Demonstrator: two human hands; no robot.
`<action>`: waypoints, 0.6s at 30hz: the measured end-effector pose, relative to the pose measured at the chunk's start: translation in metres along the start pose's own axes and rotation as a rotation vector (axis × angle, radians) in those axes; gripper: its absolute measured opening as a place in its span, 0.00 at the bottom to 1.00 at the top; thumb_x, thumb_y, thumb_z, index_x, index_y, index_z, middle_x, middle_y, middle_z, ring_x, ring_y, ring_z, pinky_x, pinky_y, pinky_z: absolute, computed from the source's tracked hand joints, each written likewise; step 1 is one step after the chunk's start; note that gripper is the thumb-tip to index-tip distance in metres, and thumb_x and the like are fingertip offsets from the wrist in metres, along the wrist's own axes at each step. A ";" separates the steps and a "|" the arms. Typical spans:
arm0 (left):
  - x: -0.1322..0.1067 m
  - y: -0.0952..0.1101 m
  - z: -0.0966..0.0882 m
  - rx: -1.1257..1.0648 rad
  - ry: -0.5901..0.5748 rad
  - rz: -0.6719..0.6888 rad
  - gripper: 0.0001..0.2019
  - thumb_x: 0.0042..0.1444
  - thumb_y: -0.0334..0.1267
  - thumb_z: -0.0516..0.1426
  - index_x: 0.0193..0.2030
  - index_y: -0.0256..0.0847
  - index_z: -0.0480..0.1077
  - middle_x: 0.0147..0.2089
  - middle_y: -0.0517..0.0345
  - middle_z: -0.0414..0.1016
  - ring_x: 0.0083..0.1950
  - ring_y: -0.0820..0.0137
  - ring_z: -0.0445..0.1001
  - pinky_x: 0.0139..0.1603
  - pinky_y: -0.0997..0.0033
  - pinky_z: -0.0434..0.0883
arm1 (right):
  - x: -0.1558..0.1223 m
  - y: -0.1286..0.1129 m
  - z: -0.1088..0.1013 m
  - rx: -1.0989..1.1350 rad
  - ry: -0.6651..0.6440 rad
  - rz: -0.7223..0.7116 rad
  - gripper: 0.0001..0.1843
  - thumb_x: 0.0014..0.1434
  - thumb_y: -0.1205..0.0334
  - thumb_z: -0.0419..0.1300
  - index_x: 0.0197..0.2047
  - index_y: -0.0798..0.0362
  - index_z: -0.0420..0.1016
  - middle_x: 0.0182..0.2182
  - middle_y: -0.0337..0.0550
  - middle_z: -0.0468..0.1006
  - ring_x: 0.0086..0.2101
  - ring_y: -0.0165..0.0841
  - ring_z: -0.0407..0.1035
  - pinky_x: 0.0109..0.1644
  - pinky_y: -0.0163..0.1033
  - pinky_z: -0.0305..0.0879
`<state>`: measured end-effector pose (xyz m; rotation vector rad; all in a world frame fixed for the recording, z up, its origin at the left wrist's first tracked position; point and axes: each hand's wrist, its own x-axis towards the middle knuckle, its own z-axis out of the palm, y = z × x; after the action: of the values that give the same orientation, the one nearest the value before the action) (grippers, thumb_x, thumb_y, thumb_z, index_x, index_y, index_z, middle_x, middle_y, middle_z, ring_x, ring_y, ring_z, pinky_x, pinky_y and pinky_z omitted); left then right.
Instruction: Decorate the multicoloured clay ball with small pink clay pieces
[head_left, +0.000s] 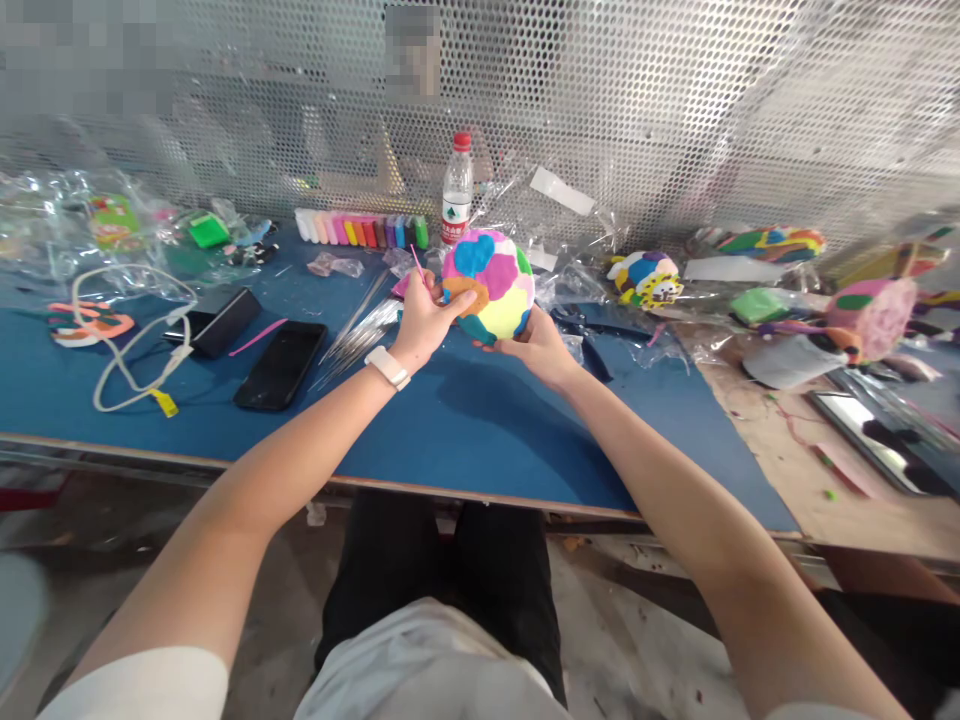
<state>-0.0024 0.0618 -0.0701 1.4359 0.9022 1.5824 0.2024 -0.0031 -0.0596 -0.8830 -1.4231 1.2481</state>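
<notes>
Above the blue table mat (480, 430), I hold a round, clay-covered ball (491, 280) with patches of pink, blue, yellow, orange, green and teal. My left hand (424, 325), with a pale watch on the wrist, grips its left side, thumb pressed on the orange patch. A thin pink stick (418, 264), perhaps a modelling tool, sticks up from the fingers of that hand. At the lower right of the ball, my right hand (541, 348) is closed around the edge, its fingertips partly hidden underneath.
Behind the ball stand a water bottle (457, 190) and a row of coloured clay packs (361, 230). Thin metal wires (360, 335), a black phone (281, 366) and a white cable (124, 350) lie left. A patchwork clay lion (646, 280) and plastic wrapping are right.
</notes>
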 end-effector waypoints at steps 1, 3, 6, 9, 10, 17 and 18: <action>0.001 -0.001 0.000 0.001 0.009 -0.003 0.40 0.49 0.64 0.78 0.45 0.48 0.56 0.35 0.69 0.57 0.33 0.75 0.68 0.33 0.71 0.73 | 0.000 0.001 0.000 0.004 0.002 -0.019 0.43 0.43 0.55 0.86 0.59 0.46 0.73 0.49 0.47 0.89 0.44 0.49 0.87 0.55 0.59 0.88; 0.002 -0.004 -0.001 -0.004 0.025 -0.001 0.39 0.49 0.64 0.78 0.46 0.48 0.56 0.35 0.69 0.56 0.32 0.76 0.67 0.32 0.71 0.71 | 0.001 0.003 0.000 -0.003 0.028 -0.062 0.49 0.39 0.56 0.88 0.61 0.44 0.72 0.56 0.47 0.86 0.49 0.50 0.86 0.58 0.59 0.88; 0.003 -0.009 -0.002 -0.015 0.021 0.015 0.39 0.51 0.65 0.77 0.45 0.48 0.55 0.35 0.68 0.56 0.31 0.76 0.65 0.31 0.71 0.70 | 0.001 0.005 -0.001 -0.033 0.067 -0.084 0.51 0.40 0.55 0.89 0.64 0.43 0.71 0.59 0.47 0.84 0.52 0.50 0.85 0.59 0.59 0.88; 0.004 -0.010 -0.003 0.005 0.013 0.014 0.39 0.53 0.65 0.76 0.44 0.48 0.53 0.35 0.68 0.53 0.30 0.76 0.64 0.31 0.71 0.69 | 0.001 0.007 -0.003 -0.039 0.044 -0.052 0.49 0.45 0.51 0.88 0.65 0.43 0.70 0.54 0.46 0.87 0.48 0.49 0.86 0.57 0.58 0.89; 0.004 -0.010 -0.003 0.015 0.014 0.014 0.39 0.53 0.64 0.76 0.44 0.49 0.53 0.35 0.68 0.53 0.30 0.76 0.63 0.31 0.71 0.69 | 0.001 0.007 -0.003 -0.042 0.035 -0.041 0.48 0.46 0.49 0.87 0.64 0.43 0.70 0.52 0.46 0.87 0.45 0.48 0.87 0.55 0.57 0.89; 0.002 -0.004 -0.003 0.024 0.023 0.051 0.38 0.53 0.62 0.77 0.43 0.48 0.53 0.36 0.68 0.54 0.30 0.77 0.60 0.32 0.71 0.67 | 0.001 0.007 -0.002 -0.069 0.031 -0.044 0.45 0.53 0.44 0.83 0.65 0.43 0.67 0.51 0.46 0.88 0.41 0.48 0.88 0.49 0.55 0.89; 0.002 -0.004 -0.003 0.029 0.023 0.048 0.38 0.54 0.62 0.77 0.43 0.48 0.53 0.36 0.68 0.54 0.30 0.77 0.60 0.32 0.71 0.67 | 0.001 0.008 -0.001 -0.067 0.039 -0.043 0.45 0.53 0.43 0.83 0.66 0.43 0.67 0.51 0.46 0.88 0.41 0.48 0.88 0.49 0.56 0.90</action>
<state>-0.0047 0.0651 -0.0730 1.4728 0.9137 1.6298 0.2029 -0.0002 -0.0670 -0.9127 -1.4530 1.1513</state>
